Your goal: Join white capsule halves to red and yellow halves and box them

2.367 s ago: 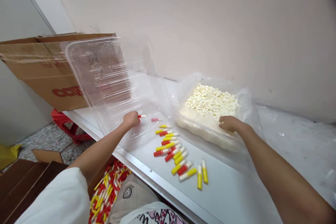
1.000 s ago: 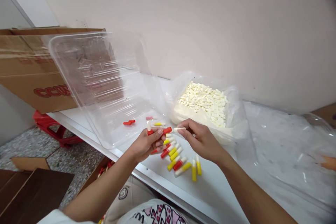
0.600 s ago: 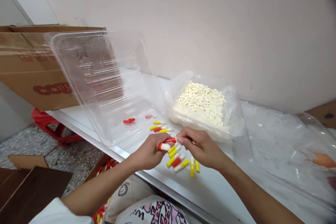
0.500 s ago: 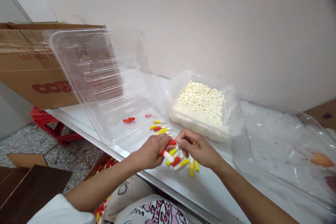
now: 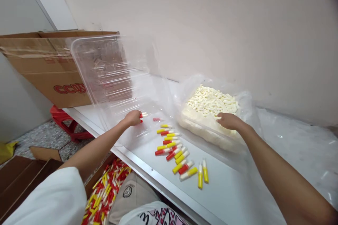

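A pale wall rises behind a white table that runs diagonally across the view. At the table's left end sits a brown cardboard carton with red lettering on its side. In front of it, a clear ribbed plastic tray stands tilted. Right of centre, a clear plastic tub lined with a translucent bag holds a heap of short white sticks. Below the table edge, an open box is full of red, yellow and white tubes, and a red stool stands on the speckled floor under the carton.

The two hands are well apart. The left hand, at the tray's lower part, is closed around red tubes with white ends. The right hand is in the tub at the near side of the sticks, its fingers curled; whether they grip a stick cannot be told from here.

Between the hands and toward the near edge, white-tipped red and yellow tubes lie in an uneven row, two yellow ones side by side at its right end. Near the left hand lies a small pinkish-red piece.
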{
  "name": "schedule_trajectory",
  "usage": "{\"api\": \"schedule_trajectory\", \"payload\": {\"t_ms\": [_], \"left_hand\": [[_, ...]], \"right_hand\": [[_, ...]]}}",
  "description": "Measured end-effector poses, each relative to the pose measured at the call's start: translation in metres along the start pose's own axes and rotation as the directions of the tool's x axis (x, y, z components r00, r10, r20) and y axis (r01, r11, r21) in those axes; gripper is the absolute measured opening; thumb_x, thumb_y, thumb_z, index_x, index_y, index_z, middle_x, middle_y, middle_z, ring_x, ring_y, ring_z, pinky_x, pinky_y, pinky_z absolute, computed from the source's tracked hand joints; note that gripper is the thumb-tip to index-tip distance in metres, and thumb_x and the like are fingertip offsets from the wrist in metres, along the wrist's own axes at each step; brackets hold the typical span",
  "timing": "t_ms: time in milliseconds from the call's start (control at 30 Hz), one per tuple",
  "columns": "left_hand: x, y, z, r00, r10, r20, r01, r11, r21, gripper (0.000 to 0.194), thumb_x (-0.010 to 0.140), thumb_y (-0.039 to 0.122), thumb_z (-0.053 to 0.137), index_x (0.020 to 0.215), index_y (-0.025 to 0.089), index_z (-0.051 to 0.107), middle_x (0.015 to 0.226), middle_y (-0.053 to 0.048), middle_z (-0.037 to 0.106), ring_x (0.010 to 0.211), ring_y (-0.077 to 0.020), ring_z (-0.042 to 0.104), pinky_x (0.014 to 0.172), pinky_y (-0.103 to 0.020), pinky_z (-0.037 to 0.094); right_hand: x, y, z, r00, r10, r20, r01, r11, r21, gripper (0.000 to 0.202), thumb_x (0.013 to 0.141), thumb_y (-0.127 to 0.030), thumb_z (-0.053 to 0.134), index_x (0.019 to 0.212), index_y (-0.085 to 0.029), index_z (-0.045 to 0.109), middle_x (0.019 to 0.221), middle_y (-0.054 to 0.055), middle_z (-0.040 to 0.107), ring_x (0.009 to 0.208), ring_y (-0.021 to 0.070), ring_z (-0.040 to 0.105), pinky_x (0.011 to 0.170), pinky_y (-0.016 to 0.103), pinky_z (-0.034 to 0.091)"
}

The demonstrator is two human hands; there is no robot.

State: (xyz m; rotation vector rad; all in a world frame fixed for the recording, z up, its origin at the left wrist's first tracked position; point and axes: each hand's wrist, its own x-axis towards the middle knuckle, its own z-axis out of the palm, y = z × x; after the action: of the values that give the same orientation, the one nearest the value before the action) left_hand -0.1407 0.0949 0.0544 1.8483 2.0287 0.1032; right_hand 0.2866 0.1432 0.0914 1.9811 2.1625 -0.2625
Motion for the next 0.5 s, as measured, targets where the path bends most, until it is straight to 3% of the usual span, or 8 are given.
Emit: {"api": "schedule_trajectory", "payload": {"t_ms": [167,333,400,500], "left_hand": [[0.007,-0.008,0.015,1.000,-0.014,-0.008,0.013,0.996,-0.090,0.012,0.064,0.018,0.060,0.056,0.018,0.051,0.064,-0.004,0.059,0.074,-0.0218,0.059,0.062,-0.027,0.040],[-0.008,0.007,0.004,0.999,0.023,-0.040,-0.035,0.939,-0.342,0.028,0.083,0.040,0.043,0.072,0.017,0.055,0.068,-0.004,0.059,0.064,-0.0169,0.057,0.054,-0.025,0.044],[-0.021,0.019,0.002,0.996,0.080,-0.045,-0.091,0.808,-0.582,0.033,0.085,0.046,0.041,0.083,0.015,0.054,0.077,-0.005,0.060,0.065,-0.0152,0.057,0.052,-0.025,0.045],[-0.049,0.042,0.008,0.981,0.193,-0.035,-0.104,0.358,-0.928,0.039,0.076,0.049,0.058,0.089,0.013,0.054,0.075,-0.005,0.057,0.058,-0.0115,0.052,0.049,-0.023,0.043]], "right_hand": [[0.016,-0.001,0.030,0.998,0.006,0.069,-0.002,0.998,-0.068,0.025,0.079,-0.016,0.050,0.098,-0.011,0.066,0.108,0.017,0.064,0.097,0.0274,0.060,0.076,0.032,0.045],[0.018,0.002,0.032,0.999,0.018,0.038,-0.016,0.999,-0.034,0.022,0.076,-0.012,0.051,0.093,-0.009,0.065,0.105,0.018,0.064,0.094,0.0268,0.060,0.071,0.029,0.043],[0.017,0.005,0.026,1.000,0.022,-0.008,-0.022,1.000,0.006,0.022,0.077,-0.012,0.048,0.093,-0.011,0.064,0.103,0.015,0.065,0.092,0.0240,0.060,0.071,0.027,0.042],[-0.002,-0.007,0.010,0.987,0.022,-0.161,-0.006,0.996,0.095,0.027,0.086,-0.021,0.036,0.094,-0.015,0.060,0.099,0.009,0.065,0.089,0.0199,0.059,0.073,0.026,0.042]]}}
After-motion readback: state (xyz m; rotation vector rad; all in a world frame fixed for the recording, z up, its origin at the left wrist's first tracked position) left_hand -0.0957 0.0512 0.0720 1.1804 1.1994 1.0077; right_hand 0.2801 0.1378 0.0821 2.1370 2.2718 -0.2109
